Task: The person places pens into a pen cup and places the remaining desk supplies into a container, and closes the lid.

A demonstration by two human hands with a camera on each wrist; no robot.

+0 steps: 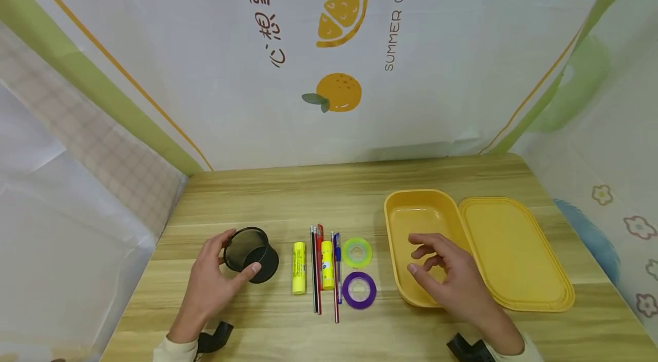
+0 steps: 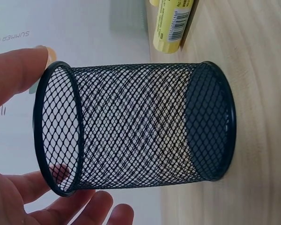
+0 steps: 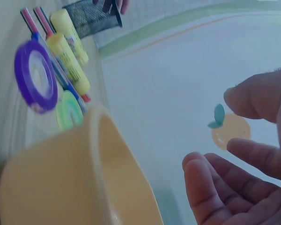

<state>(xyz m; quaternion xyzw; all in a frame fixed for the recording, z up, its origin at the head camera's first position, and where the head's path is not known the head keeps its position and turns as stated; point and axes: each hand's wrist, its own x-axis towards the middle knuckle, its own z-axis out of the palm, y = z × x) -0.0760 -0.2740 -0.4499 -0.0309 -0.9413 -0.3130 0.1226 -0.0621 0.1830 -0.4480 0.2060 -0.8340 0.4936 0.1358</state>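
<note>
Left grip [image 1: 211, 286] holds the mesh cup [image 1: 253, 253] by its rim, at 9 o'clock from the nearer glue stick [image 1: 299, 268]; apply light, even pressure. Right grip [image 1: 458, 281]: wide, empty, over the yellow box [image 1: 417, 222].

A wide bare strip of table [image 1: 288, 196] runs behind the pens [image 1: 338, 276] and tape rolls [image 1: 366, 260], up to the hanging cloth [image 1: 334, 136], which closes the back. The left hand [image 1: 213, 282] blocks the left side of the cup [image 1: 264, 265]; a narrow gap parts cup and nearest glue stick [image 1: 299, 268]. The right hand [image 1: 454, 279] covers part of the box's [image 1: 393, 253] opening; the lid [image 1: 514, 253] crowds its right side.
</note>
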